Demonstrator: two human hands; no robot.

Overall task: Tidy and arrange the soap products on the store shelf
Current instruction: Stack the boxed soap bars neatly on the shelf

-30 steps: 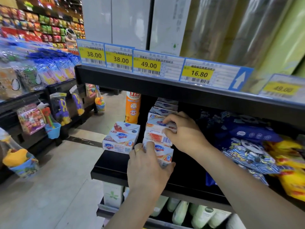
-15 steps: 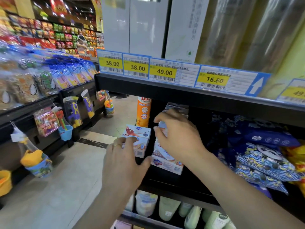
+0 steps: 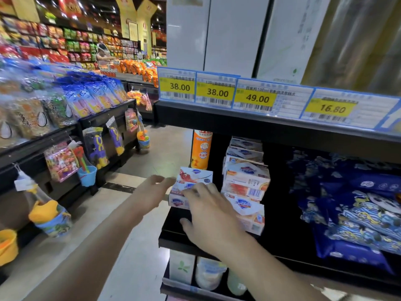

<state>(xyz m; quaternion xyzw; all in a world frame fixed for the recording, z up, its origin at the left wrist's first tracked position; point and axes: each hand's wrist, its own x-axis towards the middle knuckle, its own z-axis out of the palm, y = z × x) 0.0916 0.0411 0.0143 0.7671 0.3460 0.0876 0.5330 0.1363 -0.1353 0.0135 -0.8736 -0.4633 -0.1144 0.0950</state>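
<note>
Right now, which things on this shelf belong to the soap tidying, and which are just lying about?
Job: short soap-box stack; tall soap-box stack; left hand and right hand, both at the short stack.
Just there: orange can; blue packets; price tags.

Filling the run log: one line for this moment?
left hand open, at short soap stack | right hand open, on it | tall stack beside

Store's bright overhead on the far left, but the shelf interior on the right sits in deep shadow. Both hands are motion-blurred, and the edges bend, fisheye style.
</note>
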